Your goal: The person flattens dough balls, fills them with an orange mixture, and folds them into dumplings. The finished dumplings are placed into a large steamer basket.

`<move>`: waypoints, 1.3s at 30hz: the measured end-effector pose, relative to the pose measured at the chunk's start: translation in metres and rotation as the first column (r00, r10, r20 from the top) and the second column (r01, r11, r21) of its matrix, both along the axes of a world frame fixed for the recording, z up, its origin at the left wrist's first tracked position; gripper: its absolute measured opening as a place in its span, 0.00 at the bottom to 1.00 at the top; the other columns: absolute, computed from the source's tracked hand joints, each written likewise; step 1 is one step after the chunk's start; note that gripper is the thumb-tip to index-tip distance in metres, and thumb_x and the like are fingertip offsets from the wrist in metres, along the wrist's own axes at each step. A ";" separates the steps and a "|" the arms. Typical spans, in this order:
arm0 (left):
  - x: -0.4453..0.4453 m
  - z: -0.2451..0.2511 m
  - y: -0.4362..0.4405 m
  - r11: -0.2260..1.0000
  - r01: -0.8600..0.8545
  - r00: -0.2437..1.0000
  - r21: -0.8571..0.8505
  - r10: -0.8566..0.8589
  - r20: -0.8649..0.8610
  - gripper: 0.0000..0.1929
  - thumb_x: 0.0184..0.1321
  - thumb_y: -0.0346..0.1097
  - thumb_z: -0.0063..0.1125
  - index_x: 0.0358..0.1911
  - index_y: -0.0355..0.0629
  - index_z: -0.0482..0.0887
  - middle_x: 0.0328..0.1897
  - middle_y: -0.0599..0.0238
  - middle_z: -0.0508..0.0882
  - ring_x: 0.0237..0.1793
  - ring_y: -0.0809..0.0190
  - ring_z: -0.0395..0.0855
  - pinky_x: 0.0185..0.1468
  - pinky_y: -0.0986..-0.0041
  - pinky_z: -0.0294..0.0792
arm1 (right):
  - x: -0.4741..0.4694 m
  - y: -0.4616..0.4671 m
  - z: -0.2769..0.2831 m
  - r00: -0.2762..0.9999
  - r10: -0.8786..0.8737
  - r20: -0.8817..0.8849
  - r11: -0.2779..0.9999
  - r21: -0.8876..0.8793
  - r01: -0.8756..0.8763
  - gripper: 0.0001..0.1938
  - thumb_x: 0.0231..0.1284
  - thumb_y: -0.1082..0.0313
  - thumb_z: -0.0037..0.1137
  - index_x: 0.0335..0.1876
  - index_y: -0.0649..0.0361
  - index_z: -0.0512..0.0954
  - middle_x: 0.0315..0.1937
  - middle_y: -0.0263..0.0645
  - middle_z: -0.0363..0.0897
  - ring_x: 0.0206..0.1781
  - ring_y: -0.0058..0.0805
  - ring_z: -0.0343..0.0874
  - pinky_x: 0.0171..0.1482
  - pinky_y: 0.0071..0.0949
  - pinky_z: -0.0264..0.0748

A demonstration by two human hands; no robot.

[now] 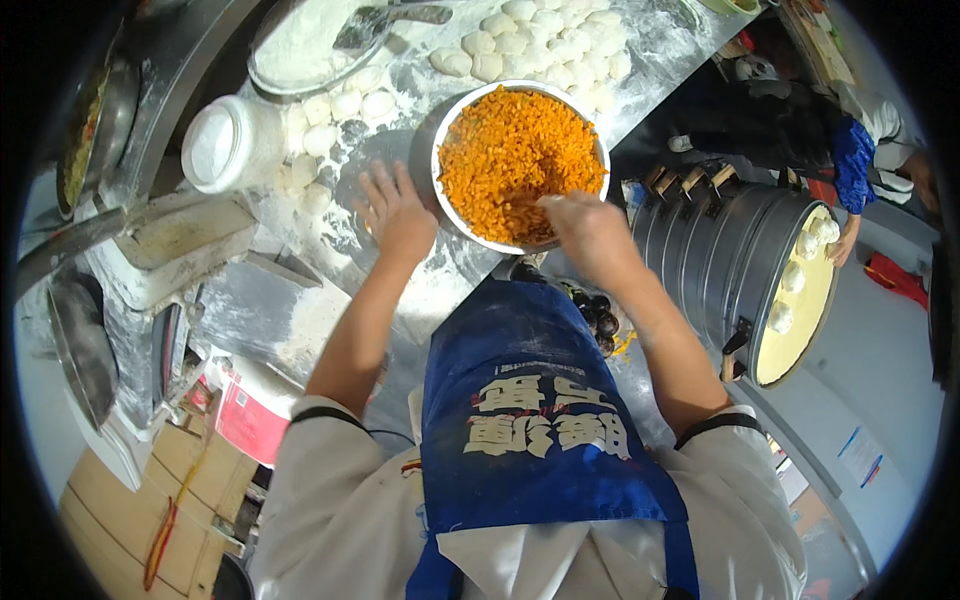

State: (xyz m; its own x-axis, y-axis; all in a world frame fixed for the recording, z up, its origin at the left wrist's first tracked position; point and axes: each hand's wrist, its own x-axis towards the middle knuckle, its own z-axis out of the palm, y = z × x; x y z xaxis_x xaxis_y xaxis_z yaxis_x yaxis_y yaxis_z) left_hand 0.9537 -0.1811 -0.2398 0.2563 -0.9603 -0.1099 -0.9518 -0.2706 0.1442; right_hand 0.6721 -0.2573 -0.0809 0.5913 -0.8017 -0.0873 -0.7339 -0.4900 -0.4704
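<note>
My left hand (396, 217) lies palm down with spread fingers on the floured worktop (442, 281), just left of a round metal bowl (438, 166). Orange chopped filling (517, 142) fills the bowl, with a hollow near its lower middle. Over the bowl's lower right part is my right hand (592, 232), blurred, fingers bent at the filling. Whether it holds a tool there I cannot tell. White dough pieces (555, 41) lie beyond the bowl, and more dough pieces (319, 139) are at the left.
A basin of flour (300, 45) with a scraper (420, 13) stands at the upper left, near a white plastic jar (217, 142). Stacked steamers (705, 255) at right hold several white buns (793, 277) on a pale liner. Another person's hand (846, 241) touches the top steamer's edge.
</note>
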 end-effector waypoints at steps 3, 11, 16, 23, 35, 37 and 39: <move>0.027 0.006 -0.007 0.910 0.368 0.928 0.190 -0.349 -0.126 0.39 0.72 0.46 0.61 0.83 0.38 0.67 0.93 0.44 0.55 0.92 0.39 0.46 0.89 0.31 0.36 | -0.004 0.005 -0.005 0.992 -0.129 -0.012 0.992 -0.012 0.128 0.11 0.72 0.70 0.62 0.54 0.59 0.89 0.38 0.53 0.90 0.42 0.54 0.91 0.45 0.48 0.88; 0.018 -0.007 -0.011 0.969 0.204 0.979 0.142 -0.206 0.000 0.43 0.75 0.52 0.58 0.87 0.39 0.59 0.94 0.48 0.54 0.93 0.40 0.45 0.88 0.31 0.36 | 0.003 0.024 0.007 0.942 -0.317 -0.113 0.943 0.073 0.326 0.10 0.71 0.70 0.58 0.49 0.62 0.88 0.33 0.59 0.88 0.39 0.60 0.90 0.44 0.52 0.87; -0.002 -0.001 -0.012 0.977 -0.211 0.977 -0.007 0.211 -0.033 0.41 0.78 0.52 0.56 0.85 0.34 0.60 0.93 0.45 0.53 0.92 0.38 0.45 0.90 0.39 0.38 | 0.017 0.019 -0.002 0.924 -0.372 0.093 0.922 0.151 0.356 0.11 0.73 0.69 0.58 0.49 0.63 0.90 0.34 0.60 0.89 0.42 0.60 0.91 0.48 0.51 0.87; 0.012 0.007 -0.014 0.983 0.182 0.981 0.013 -0.181 -0.072 0.40 0.72 0.45 0.62 0.84 0.38 0.65 0.93 0.53 0.57 0.92 0.43 0.50 0.90 0.42 0.44 | 0.019 0.004 -0.014 1.000 -0.004 0.017 0.999 0.047 0.003 0.11 0.74 0.71 0.57 0.53 0.61 0.88 0.37 0.53 0.87 0.45 0.55 0.89 0.47 0.49 0.87; 0.014 -0.003 -0.008 0.996 0.082 0.997 -0.019 -0.082 0.011 0.42 0.74 0.55 0.63 0.86 0.46 0.63 0.93 0.52 0.57 0.92 0.42 0.48 0.88 0.30 0.34 | 0.012 0.032 0.000 0.941 -0.338 -0.008 0.938 0.079 0.338 0.09 0.72 0.70 0.56 0.41 0.66 0.85 0.30 0.63 0.85 0.37 0.64 0.89 0.44 0.56 0.86; 0.028 0.009 -0.006 0.996 0.085 0.987 -0.027 -0.087 -0.134 0.46 0.67 0.54 0.71 0.84 0.44 0.65 0.92 0.49 0.58 0.89 0.39 0.54 0.87 0.36 0.44 | 0.016 0.039 -0.008 0.924 -0.380 -0.047 0.914 0.137 0.382 0.09 0.71 0.70 0.56 0.38 0.66 0.85 0.28 0.65 0.84 0.37 0.65 0.88 0.44 0.58 0.86; 0.051 0.026 0.006 0.999 -0.006 0.922 -0.041 -0.011 -0.387 0.46 0.63 0.50 0.75 0.82 0.43 0.67 0.92 0.48 0.57 0.86 0.39 0.61 0.85 0.43 0.57 | 0.016 0.036 0.005 0.921 -0.388 0.022 0.915 0.130 0.383 0.10 0.72 0.69 0.57 0.41 0.66 0.87 0.31 0.65 0.85 0.38 0.64 0.89 0.46 0.57 0.86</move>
